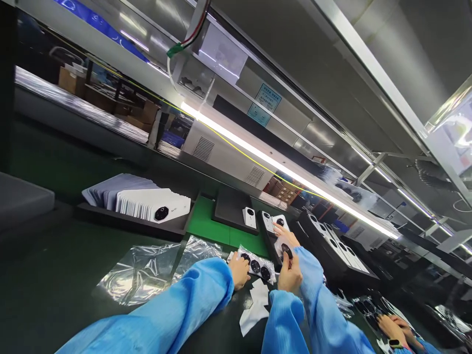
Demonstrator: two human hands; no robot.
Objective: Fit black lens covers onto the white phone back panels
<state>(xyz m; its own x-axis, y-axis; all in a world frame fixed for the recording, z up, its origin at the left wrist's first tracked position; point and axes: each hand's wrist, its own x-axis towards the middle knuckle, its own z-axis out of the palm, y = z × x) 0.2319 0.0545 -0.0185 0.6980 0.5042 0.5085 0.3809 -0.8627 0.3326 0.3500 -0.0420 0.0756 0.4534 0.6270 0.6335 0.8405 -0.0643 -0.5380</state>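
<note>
Now | left hand (239,271) on bagged discs (255,266), grip unclear | right hand (290,277) pinching disc (286,250) | blue notice (268,97) illegible

Blue sign (269,97), two sheets | place: high above and beyond left hand (239,271) | content: lines of printed characters, too small to read | legible text: none

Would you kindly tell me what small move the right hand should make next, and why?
Perhaps draw the right hand slightly back: it seems to hold a black disc, and another person's hand is close beyond it, so backing off would likely give both room.
</note>
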